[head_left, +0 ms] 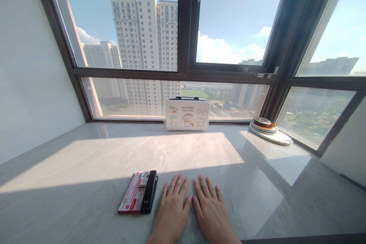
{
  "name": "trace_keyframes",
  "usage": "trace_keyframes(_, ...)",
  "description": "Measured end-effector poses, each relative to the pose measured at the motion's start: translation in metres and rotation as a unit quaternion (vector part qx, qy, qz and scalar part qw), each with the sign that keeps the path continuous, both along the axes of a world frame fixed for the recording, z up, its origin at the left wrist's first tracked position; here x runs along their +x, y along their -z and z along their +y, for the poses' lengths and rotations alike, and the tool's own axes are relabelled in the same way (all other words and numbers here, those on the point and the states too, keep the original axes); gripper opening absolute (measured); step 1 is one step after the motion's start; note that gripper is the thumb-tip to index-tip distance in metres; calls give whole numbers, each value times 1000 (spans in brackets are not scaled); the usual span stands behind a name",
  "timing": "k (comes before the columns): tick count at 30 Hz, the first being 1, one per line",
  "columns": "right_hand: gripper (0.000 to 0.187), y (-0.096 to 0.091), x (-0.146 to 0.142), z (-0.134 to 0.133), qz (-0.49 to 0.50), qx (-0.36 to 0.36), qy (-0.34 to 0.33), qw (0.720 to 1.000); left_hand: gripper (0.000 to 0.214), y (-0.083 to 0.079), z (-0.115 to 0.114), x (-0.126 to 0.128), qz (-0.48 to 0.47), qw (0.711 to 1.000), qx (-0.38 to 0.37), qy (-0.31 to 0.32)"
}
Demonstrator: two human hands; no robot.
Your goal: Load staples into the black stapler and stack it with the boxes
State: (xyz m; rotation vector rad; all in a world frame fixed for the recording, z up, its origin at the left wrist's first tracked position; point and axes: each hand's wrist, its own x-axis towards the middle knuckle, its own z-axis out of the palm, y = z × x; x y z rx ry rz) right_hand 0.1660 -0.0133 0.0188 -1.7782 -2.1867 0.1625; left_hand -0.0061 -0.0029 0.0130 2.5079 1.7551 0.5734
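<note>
My left hand (173, 209) lies flat on the grey marble-look sill (94, 217), fingers spread a little and pointing toward the window. Beside it my right hand (210, 209) rests palm down in the same way, the two thumbs almost meeting. Neither hand holds anything. Just left of my left hand is a black stapler (149, 192), lying along the right side of some red and white boxes (131, 196). The print on the boxes is too small to read. A narrow gap separates the stapler from my left hand.
Against the window stands a white case (188, 115) with cartoon pictures and a dark handle. In the right corner is a stack of plates and round pieces (264, 126) on a flat pale board (281, 138). Dark window frames (128, 73) border the sill; sunlight falls across it.
</note>
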Motion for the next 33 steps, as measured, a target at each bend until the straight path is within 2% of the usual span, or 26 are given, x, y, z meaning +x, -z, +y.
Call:
trace_keyframes(23, 56, -5, -3, -3, -16, -17, 11, 1000, 54, -2, -1, -1, 2, 1000, -14, 2)
trace_keyframes(33, 54, -9, -2, -4, 17, -13, 12, 1000, 54, 3, 0, -3, 23, 1000, 15, 7)
